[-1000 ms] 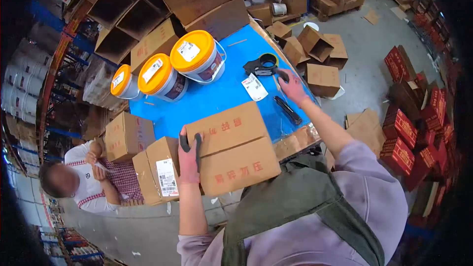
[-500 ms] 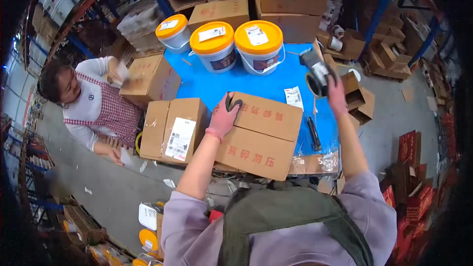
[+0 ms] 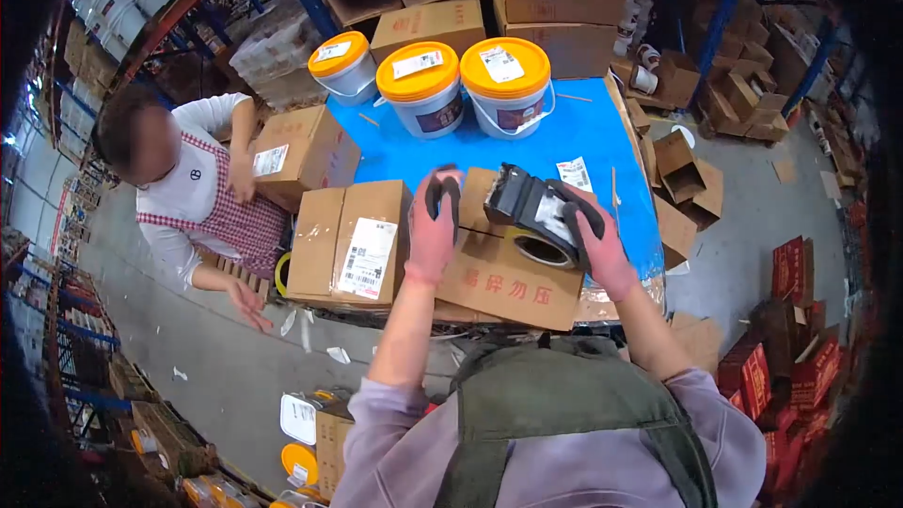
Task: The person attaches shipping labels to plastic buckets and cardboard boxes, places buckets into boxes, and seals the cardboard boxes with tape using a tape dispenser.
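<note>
My right hand [image 3: 597, 240], in a pink and black glove, grips a black tape dispenser [image 3: 529, 210] with a wide roll of tape. The dispenser is over the top of a brown carton [image 3: 508, 277] printed with red characters, hiding part of its centre seam. At that carton's left edge, my left hand [image 3: 435, 230], gloved the same way, has its fingers bent around the upper left corner. Just left of this hand stands another carton [image 3: 315, 240] with a white shipping label [image 3: 369, 257].
Three white buckets with yellow lids [image 3: 505, 66] stand at the back of the blue tabletop [image 3: 404, 155]. On the left, a person in a checked apron [image 3: 240, 216] has a hand near a labelled carton [image 3: 315, 141]. A loose label [image 3: 574, 174] lies at the right.
My right hand has brought the tape dispenser left and down from the table's right side to over the carton. The person at left has moved an arm, and a label now shows on their carton.
</note>
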Available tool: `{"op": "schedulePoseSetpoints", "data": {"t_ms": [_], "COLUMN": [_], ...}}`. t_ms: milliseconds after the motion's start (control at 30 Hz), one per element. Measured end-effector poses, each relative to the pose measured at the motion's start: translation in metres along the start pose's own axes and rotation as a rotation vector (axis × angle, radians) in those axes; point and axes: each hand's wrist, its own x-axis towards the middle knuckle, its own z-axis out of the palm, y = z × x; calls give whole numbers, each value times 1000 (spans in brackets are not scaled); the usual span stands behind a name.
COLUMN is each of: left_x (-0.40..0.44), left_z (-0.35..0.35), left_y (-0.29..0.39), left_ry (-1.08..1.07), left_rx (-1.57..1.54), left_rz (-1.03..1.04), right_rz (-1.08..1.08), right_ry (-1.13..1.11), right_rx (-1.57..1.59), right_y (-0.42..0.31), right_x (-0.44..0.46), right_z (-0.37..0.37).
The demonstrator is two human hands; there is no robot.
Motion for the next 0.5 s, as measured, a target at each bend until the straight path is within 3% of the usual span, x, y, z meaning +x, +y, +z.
{"op": "schedulePoseSetpoints", "data": {"t_ms": [67,100,133,200,267,333,400,467,500], "left_x": [-12,-13,-17,-24,-26,-27,-24,-26,-27], "left_z": [-11,-13,-11,-7,-11,-12,-9,-5,-2], "left_y": [-8,-72,-58,-15,-14,-15,-28,-35,-37], "left_ry": [-136,-2,7,28,7,-49,-36,-10,-14], "left_rx": [-129,-31,-33,-623,-640,-685,-672,-364,-364], "left_rz": [3,-74,-79,-213,-236,-283,-324,-107,-110], "right_rz": [7,12,10,43,80,-190,-186,-214,-210], "right_ry": [-16,-43,-71,-106,-134,-136,-127,-117,-115], "right_rx": [-39,-124,-208,-230,-251,-356,-394,-465,-465], "right_y": [-12,-17,-23,-32,-36,-39,-39,-33,-31], "right_x": [-2,-3,-1,6,8,9,9,7,6], "right_z": [6,10,13,17,22,26,27,26,26]}}
